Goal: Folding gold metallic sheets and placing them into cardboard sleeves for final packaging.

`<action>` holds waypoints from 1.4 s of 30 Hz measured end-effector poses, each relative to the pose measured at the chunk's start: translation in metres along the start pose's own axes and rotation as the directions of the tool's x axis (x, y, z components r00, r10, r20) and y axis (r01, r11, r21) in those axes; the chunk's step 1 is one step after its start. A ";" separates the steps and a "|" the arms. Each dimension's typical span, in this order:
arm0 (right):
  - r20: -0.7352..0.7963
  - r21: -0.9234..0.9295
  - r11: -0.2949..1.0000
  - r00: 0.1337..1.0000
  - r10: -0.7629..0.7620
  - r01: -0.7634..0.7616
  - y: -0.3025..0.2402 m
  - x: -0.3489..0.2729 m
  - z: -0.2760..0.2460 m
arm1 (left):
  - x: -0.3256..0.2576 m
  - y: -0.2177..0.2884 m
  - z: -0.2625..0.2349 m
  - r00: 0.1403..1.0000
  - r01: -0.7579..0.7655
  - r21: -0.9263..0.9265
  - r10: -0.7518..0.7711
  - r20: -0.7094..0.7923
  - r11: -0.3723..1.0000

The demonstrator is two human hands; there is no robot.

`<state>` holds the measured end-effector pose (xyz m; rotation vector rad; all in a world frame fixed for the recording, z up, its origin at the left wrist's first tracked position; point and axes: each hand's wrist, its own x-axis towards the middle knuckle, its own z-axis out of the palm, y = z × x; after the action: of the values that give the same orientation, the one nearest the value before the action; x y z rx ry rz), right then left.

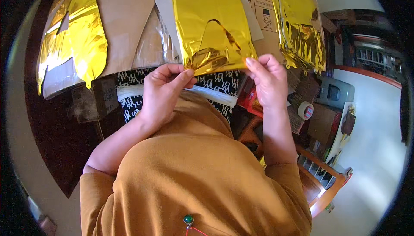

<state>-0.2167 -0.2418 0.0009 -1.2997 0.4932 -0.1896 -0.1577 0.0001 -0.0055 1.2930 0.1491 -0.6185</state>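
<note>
A shiny gold foil sheet (211, 16), folded and flat like an uninflated foil balloon, lies across the table in front of me. My left hand (166, 83) pinches its near left corner between thumb and fingers. At the near right corner, my right hand (267, 78) pinches the foil the same way. The near edge is stretched between both hands, with creases and a curved fold just beyond it. A pale sheet of card (166, 14) shows from beneath the foil on both sides.
More gold foil balloons lie flat at the left (86, 33) and in a crumpled stack at the right (304, 29). Brown cardboard (125, 16) covers the table. Right of me are a roll of tape (305, 110), a grey plastic case (336, 92) and a wooden chair (321, 188).
</note>
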 end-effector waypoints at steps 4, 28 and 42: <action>0.020 0.080 0.992 0.996 0.093 -0.094 -0.010 0.025 0.003 | 0.005 0.007 0.006 1.000 0.019 -0.035 -0.018 0.010 0.999; 0.076 -0.710 0.696 0.994 -0.074 0.106 -0.035 0.091 0.000 | 0.079 0.050 -0.024 0.412 -0.848 0.489 0.326 0.851 -0.205; 0.465 -0.829 -0.018 0.672 -0.576 0.558 -0.011 0.030 0.032 | 0.074 0.053 -0.021 0.472 -0.813 0.527 0.248 0.846 -0.249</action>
<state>-0.1746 -0.2289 0.0098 -2.7597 -0.0752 -0.6958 -0.0646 0.0014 0.0006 2.2065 -1.6306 0.0348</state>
